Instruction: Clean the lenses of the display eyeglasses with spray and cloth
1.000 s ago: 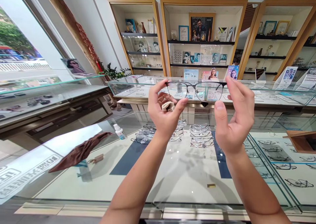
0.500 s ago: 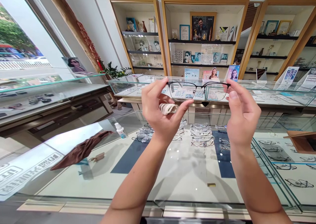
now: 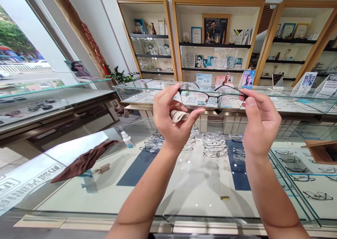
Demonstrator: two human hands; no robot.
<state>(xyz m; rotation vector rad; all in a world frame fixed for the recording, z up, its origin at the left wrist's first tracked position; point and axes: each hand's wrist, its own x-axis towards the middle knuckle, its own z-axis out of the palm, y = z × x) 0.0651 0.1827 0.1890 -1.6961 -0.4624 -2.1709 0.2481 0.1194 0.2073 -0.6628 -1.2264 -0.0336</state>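
A pair of eyeglasses (image 3: 212, 97) with a dark upper rim is held up in front of me, above the glass counter. My left hand (image 3: 172, 118) pinches its left end and also keeps a folded whitish cloth (image 3: 179, 116) tucked in the palm. At the other end, my right hand (image 3: 260, 121) grips the frame's right corner between thumb and fingers. The temples point away from me. On the counter to the left lie a crumpled brown cloth (image 3: 84, 161) and a white spray bottle (image 3: 127, 140).
Beneath my arms is a glass display counter (image 3: 195, 197) with rows of eyeglasses (image 3: 214, 144) inside. A small brass-coloured piece (image 3: 224, 198) is near its front. A wooden box (image 3: 322, 151) stands at right. Another glass showcase (image 3: 158, 100) and wall shelves (image 3: 216, 46) are beyond.
The eyeglasses have tilted, their right end dipping slightly, and the temples now show above the rims. Both hands have shifted a little to the right, still holding on.
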